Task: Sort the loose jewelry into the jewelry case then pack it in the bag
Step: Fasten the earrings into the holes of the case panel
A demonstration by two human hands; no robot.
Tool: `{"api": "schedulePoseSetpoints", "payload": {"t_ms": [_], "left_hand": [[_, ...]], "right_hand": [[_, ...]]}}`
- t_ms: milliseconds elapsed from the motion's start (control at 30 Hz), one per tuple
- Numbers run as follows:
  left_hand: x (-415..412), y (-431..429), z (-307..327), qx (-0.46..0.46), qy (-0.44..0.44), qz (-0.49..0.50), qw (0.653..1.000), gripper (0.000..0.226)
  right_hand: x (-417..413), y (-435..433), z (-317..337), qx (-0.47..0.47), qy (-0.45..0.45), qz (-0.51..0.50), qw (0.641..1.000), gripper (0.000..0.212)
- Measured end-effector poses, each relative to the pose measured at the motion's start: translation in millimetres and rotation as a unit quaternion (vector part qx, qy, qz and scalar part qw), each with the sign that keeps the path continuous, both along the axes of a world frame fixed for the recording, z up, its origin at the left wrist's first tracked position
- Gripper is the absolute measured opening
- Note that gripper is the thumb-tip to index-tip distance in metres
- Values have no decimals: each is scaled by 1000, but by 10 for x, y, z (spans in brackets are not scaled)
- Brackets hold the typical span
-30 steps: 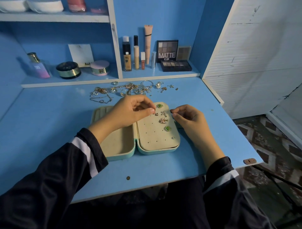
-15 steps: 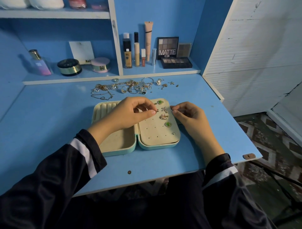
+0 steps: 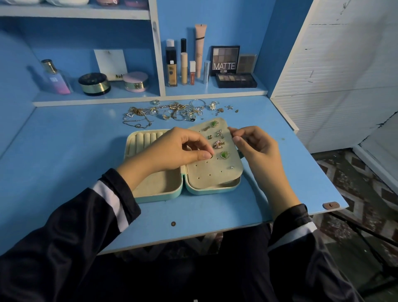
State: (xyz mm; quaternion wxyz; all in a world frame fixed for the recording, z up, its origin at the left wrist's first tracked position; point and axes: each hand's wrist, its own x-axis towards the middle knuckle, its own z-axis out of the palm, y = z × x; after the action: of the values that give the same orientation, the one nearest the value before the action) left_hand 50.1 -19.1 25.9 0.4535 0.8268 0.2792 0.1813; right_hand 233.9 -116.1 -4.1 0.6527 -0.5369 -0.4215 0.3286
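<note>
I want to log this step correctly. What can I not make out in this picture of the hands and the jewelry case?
Head view only.
- Small piece pinched by the left hand: fingertips cover it, kind unclear.
- Case space under the earring panel that the right hand pinches: the panel hides it.
- Loose jewelry pile: tangled, too small to count.
- Containers on top shelf: cut off by upper edge.
- Bag: not in view.

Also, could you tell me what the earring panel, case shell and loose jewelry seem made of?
The earring panel looks like beige suede-like fabric: matte, soft-edged, punched with holes. The case shell seems smooth teal plastic or faux leather; unclear which. The loose jewelry looks like shiny gold- and silver-toned metal.
</note>
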Motion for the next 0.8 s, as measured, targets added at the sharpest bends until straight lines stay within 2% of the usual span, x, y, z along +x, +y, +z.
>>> {"api": "schedulePoseSetpoints", "payload": {"t_ms": [267, 800], "left_hand": [[15, -6, 1, 1, 6, -18, 1000, 19], [36, -22, -24, -1, -9, -5, 1000, 17]], "right_hand": [[-63, 9, 59, 25, 31, 3, 999, 11], [-54, 51, 42, 46, 43, 21, 998, 9]]}}
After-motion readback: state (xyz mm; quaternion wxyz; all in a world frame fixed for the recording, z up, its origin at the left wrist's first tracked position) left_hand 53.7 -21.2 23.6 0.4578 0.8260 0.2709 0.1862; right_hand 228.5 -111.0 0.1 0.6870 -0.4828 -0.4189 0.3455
